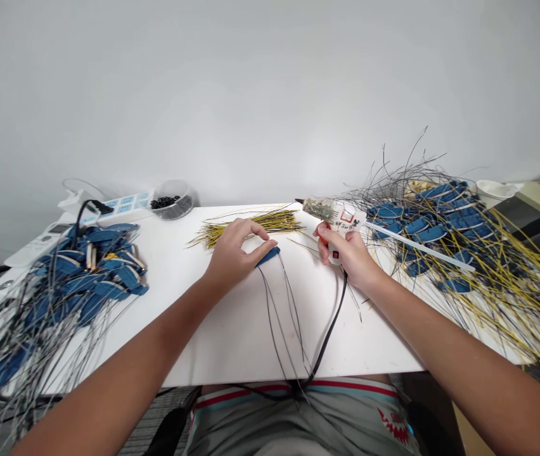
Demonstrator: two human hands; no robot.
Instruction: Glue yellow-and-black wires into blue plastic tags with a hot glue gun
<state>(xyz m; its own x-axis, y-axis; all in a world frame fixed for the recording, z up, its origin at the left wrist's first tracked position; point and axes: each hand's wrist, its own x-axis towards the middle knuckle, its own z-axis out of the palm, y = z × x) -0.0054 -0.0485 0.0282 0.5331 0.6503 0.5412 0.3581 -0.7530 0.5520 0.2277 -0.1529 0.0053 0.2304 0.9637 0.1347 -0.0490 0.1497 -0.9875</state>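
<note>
My right hand [343,250] is wrapped round the grip of a white hot glue gun [341,214], raised over the table with its dark nozzle pointing left. A long translucent glue stick [422,247] juts from the gun's back, and a black cord runs down from the handle. My left hand [241,247] is closed at the table, thumb and fingers on a small blue piece [269,255]. Thin dark wires trail from that piece toward the front edge. Just behind my left hand lies a bundle of yellow and black wires [274,223].
A heap of blue pieces with grey wires [103,272] covers the left side. More blue pieces with yellow wires [441,221] pile up on the right. A clear bowl of small black parts [172,199] and a power strip [122,208] stand at the back left.
</note>
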